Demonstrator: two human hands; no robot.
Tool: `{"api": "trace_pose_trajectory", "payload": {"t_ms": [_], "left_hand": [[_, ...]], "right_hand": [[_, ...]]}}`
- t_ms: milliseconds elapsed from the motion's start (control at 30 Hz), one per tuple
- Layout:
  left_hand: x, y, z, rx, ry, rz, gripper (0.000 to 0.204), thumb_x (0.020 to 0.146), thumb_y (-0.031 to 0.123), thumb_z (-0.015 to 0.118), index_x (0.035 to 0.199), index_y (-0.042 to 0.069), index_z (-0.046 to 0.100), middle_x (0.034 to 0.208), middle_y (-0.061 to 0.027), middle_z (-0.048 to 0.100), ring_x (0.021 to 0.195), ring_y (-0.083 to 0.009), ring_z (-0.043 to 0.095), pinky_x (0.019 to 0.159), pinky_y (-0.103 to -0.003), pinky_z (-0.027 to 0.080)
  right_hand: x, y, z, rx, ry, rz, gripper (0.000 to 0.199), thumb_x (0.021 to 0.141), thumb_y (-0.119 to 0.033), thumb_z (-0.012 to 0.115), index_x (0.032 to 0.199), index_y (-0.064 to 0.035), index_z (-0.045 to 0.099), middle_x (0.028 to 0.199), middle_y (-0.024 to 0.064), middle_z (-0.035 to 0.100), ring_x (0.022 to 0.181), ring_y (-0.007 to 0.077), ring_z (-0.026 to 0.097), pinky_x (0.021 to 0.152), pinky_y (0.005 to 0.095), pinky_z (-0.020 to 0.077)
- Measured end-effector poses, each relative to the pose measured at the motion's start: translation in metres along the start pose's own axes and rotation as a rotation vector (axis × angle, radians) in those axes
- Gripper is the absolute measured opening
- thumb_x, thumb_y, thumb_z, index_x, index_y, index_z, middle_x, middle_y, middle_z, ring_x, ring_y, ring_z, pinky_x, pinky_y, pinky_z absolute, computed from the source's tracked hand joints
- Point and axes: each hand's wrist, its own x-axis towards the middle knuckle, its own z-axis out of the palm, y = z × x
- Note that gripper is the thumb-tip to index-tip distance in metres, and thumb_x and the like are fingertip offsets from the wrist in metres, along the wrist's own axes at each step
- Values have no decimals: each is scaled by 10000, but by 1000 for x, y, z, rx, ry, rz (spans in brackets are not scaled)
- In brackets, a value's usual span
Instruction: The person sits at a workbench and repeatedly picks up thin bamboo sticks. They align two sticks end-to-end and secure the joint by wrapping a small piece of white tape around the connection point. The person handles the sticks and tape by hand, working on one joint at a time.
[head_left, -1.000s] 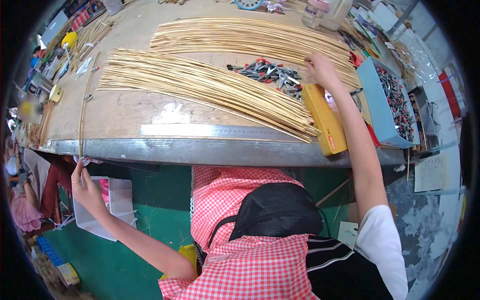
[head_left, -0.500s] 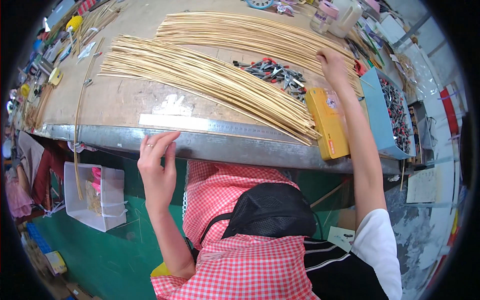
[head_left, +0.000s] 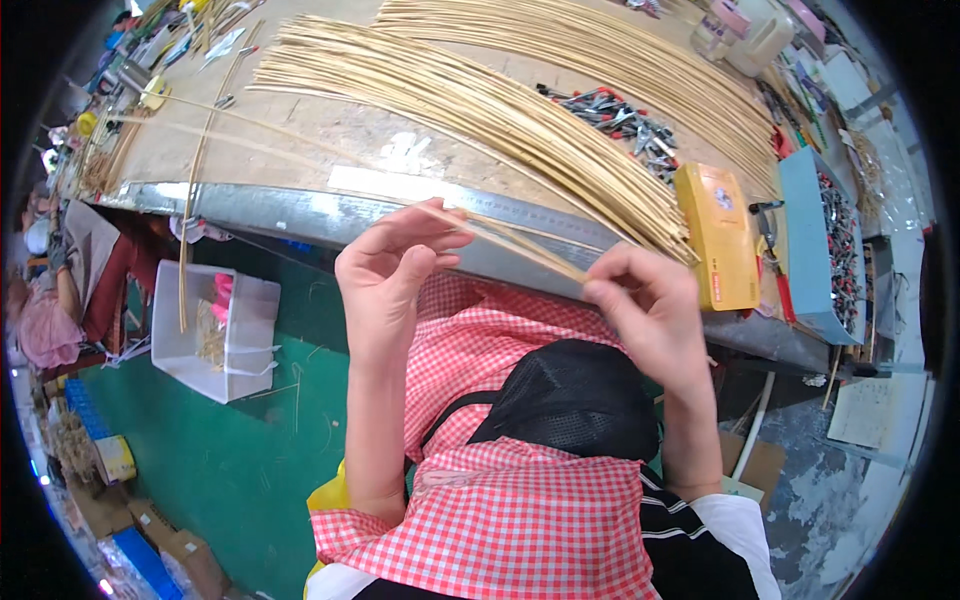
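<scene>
My right hand is closed in a pinch on the near end of a thin bamboo strip, in front of the table edge. Motion blurs the strip, so I cannot tell whether it is one or two. It runs left past the raised fingers of my left hand. That hand is half curled with its thumb apart, and the strip crosses at its fingertips without a visible firm grip. Beyond both hands, a large bundle of bamboo strips lies slantwise on the table, with a second bundle behind it.
A steel ruler lies along the table's metal edge. Spring clamps sit between the bundles. At right stand a yellow box, red-handled pliers and a blue box of clamps. A white bin is below left.
My right hand has come back from the far bundle to the table's front and now pinches a strip. My left hand has shifted right, beside the strip. The view has shifted too.
</scene>
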Motion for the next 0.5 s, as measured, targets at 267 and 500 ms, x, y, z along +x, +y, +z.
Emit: {"api": "trace_pose_trajectory", "payload": {"t_ms": [267, 500], "left_hand": [[-2, -6, -14, -22, 118, 23, 116, 823, 38, 698, 824, -68, 651, 791, -160, 675, 674, -228, 683, 630, -341, 605], [1, -9, -20, -15, 54, -9, 120, 847, 58, 680, 905, -43, 654, 841, -127, 668, 771, -237, 688, 677, -375, 616]], "right_hand": [[-11, 16, 35, 74, -37, -56, 63, 808, 21, 655, 838, 41, 603, 748, 101, 619, 658, 147, 593, 595, 257, 465], [-12, 22, 39, 51, 84, -138, 56, 806, 53, 630, 847, 38, 594, 803, 121, 625, 673, 184, 611, 597, 274, 472]]}}
